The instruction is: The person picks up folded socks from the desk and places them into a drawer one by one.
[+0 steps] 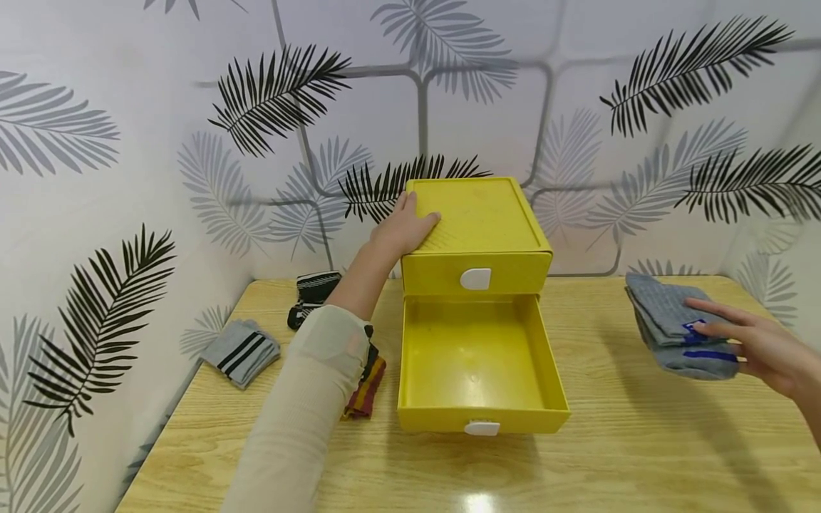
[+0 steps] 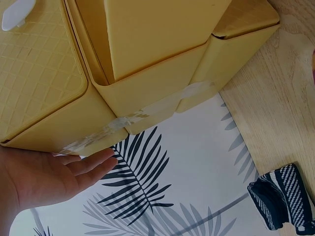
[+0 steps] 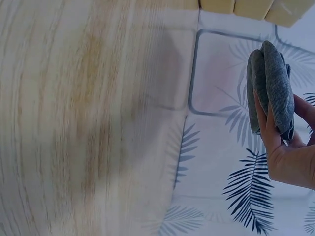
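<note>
I'm watching right hand [image 1: 772, 349] pinching gray socks [image 1: 673, 328] above woodgrain table [image 1: 628, 456], left hand [image 1: 404, 226] resting uncurled on drawers [image 1: 477, 214], leaf-print wallpaper [image 1: 487, 128] behind.

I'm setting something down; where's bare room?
Bare: inside the open drawer; on the table in front of it; right of the yellow cabinet, toward the right hand. Crowded: left of the cabinet, around striped socks, black socks and red-yellow socks.

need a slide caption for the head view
Left hand on a yellow drawer unit with one drawer open, right hand holding folded grey socks.
</note>
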